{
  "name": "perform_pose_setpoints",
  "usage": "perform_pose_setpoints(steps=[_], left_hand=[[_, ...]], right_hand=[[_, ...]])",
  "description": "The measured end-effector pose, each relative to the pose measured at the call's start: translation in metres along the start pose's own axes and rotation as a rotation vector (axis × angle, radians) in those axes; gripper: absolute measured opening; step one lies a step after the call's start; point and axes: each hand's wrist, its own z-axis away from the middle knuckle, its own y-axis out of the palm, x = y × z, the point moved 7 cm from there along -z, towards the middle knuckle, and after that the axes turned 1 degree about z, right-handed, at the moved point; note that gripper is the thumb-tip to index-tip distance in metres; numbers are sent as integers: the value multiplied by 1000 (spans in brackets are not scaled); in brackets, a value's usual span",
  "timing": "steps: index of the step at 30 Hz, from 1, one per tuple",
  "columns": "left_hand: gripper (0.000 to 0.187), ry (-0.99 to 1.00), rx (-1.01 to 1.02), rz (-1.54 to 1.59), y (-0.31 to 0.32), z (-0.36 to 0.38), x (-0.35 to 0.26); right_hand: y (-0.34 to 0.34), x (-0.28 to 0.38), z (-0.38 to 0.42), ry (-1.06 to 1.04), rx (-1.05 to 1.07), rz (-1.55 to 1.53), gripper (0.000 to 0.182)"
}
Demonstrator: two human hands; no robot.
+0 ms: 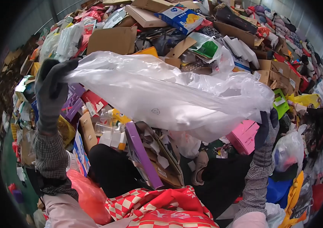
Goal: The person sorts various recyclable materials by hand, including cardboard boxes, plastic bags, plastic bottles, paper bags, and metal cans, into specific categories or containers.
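Note:
A large translucent plastic bag (161,95) is stretched across the view in front of me, with a small printed recycling mark near its lower middle. My left hand (51,91), in a grey glove, pinches its upper left corner. At the other end, my right hand (266,127), in a dark glove, grips the lower right edge, its fingers partly hidden by the plastic. Below the bag, a pink box (242,137) sits just left of my right hand. Purple cardboard (141,155) stands between my knees.
A high heap of mixed waste rises ahead, with a brown cardboard box (112,40), a blue box (179,18) and several plastic bags. Clear bottles (102,121) lie near my left knee. A filled clear bag (287,150) is at the right. Corrugated walls (28,26) stand behind.

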Motion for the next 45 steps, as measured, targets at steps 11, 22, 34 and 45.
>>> perform_pose_setpoints(steps=[11,22,34,45], left_hand=[[32,102,320,829,144,71,-153],[88,155,320,673,138,56,-175],[66,-116,810,785,287,120,-191],[57,-376,600,939,319,123,-156]], right_hand=[[147,12,107,-339,664,404,80],[87,-19,108,-1029,334,917,30],[96,15,99,-432,1046,559,22],[-4,-112,1,120,-8,-191,29]])
